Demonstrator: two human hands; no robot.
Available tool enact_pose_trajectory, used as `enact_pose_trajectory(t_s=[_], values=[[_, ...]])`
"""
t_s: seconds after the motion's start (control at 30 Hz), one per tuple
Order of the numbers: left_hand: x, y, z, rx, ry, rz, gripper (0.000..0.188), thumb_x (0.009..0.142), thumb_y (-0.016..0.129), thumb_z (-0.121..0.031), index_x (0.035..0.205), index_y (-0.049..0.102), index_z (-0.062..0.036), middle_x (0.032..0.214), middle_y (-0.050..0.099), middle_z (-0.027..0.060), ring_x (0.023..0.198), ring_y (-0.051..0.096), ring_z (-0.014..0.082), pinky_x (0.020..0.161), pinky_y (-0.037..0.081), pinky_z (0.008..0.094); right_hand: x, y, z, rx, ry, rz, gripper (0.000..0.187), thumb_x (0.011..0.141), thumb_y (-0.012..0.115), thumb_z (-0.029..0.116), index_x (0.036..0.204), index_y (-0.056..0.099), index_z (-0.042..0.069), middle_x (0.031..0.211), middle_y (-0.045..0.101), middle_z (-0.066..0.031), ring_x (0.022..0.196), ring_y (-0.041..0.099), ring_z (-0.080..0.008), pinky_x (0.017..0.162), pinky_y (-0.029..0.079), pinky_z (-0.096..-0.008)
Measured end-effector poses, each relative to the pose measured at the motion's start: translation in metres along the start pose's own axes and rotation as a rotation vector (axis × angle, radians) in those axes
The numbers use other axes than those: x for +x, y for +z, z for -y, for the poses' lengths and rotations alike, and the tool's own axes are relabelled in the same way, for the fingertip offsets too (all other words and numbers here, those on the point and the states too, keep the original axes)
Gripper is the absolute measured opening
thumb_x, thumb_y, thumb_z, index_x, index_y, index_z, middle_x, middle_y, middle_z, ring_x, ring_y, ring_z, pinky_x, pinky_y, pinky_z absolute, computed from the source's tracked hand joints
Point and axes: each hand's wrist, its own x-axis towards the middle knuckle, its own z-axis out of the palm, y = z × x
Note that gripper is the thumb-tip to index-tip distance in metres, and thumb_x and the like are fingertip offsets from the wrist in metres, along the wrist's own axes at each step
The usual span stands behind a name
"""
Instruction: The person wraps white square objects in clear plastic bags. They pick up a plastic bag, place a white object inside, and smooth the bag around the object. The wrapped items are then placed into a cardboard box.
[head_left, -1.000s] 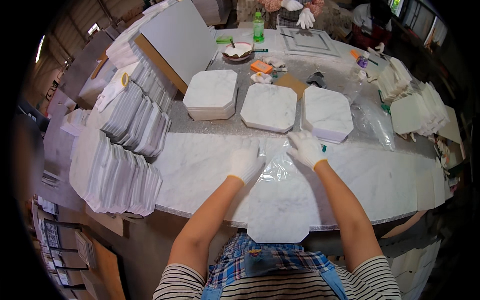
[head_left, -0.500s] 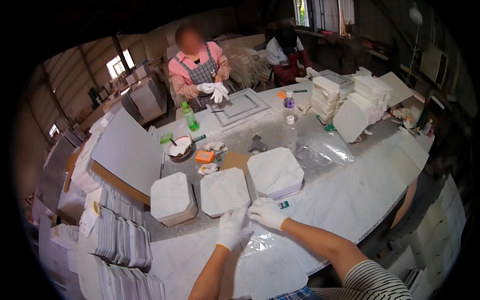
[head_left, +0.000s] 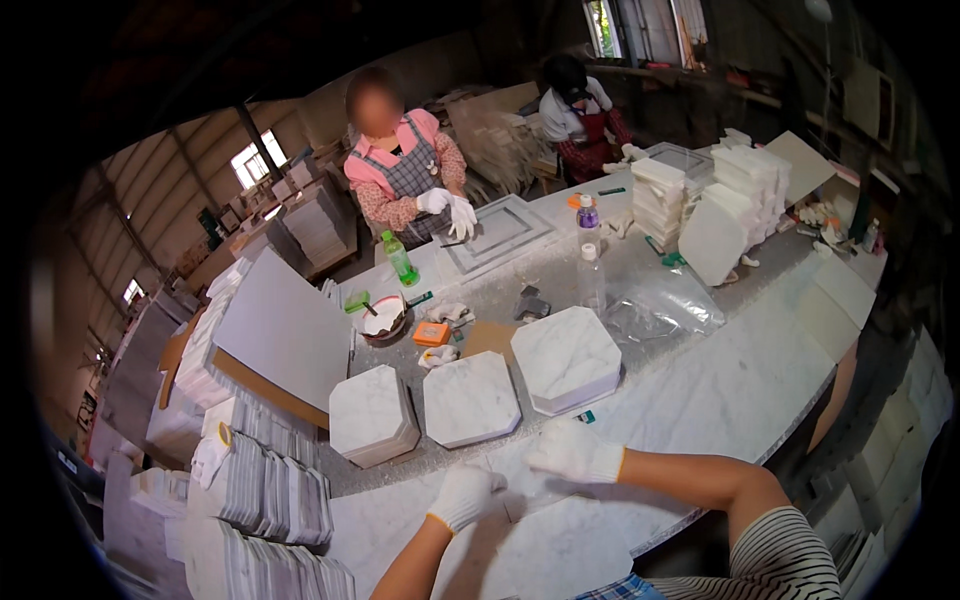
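My left hand (head_left: 464,497), in a white knit glove, is closed above the pale marble worktop near me. My right hand (head_left: 580,452), gloved alike, is closed a little farther off to the right. What their fingers hold, if anything, is too fine to make out. Below them, close to my body, lies a pale marble tile (head_left: 565,545). Just beyond the hands stand three stacks of white marble tiles with cut corners: a left stack (head_left: 372,412), a middle stack (head_left: 472,398) and a taller right stack (head_left: 567,355).
Clear plastic (head_left: 660,305) lies right of the stacks. Behind them are an orange box (head_left: 431,334), a bowl (head_left: 383,318) and a green bottle (head_left: 400,260). Tile rows (head_left: 265,490) fill the left side. Two people work across the table, one beside a grey-bordered panel (head_left: 497,236).
My hands have drawn back from the stacks toward me and spread slightly apart. Shiny clear plastic between them no longer shows. The view has shifted; the person in pink has moved their gloved hands.
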Motion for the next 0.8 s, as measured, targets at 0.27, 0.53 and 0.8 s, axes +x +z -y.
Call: enact_pose_trajectory(t_s=[0.27,0.53,0.8], values=[[-0.067,0.036,-0.068,0.068,0.192,-0.027,0.017,0.087,0.062,-0.031,0.081,0.070,-0.0179,0.074,0.067,0.0057,0.075,0.065,0.0266,0.073,0.048,0.0421,-0.053,-0.033,0.080,0.279,0.109,0.306,0.014,0.082,0.061,0.019,0.090,0.062,0.008,0.070,0.058,-0.0123,0.070,0.061,-0.0311,0.067,0.049,-0.0465],[-0.097,0.057,-0.113,0.247,0.190,-0.029,0.012,0.087,0.057,-0.021,0.083,0.068,-0.0152,0.080,0.066,0.0008,0.085,0.064,0.0206,0.081,0.046,0.0363,-0.098,-0.038,0.112,0.104,-0.052,0.625,0.009,0.083,0.059,0.019,0.080,0.064,0.011,0.080,0.064,-0.0096,0.082,0.064,-0.0289,0.074,0.050,-0.0440],[-0.108,0.080,-0.115,0.184,0.145,-0.072,0.014,0.085,0.061,-0.023,0.087,0.068,-0.0111,0.086,0.068,0.0068,0.091,0.064,0.0264,0.094,0.044,0.0467,-0.119,-0.021,0.118,0.057,-0.037,0.556,0.014,0.082,0.062,0.025,0.074,0.063,0.014,0.068,0.062,-0.0070,0.072,0.063,-0.0274,0.072,0.049,-0.0426]])
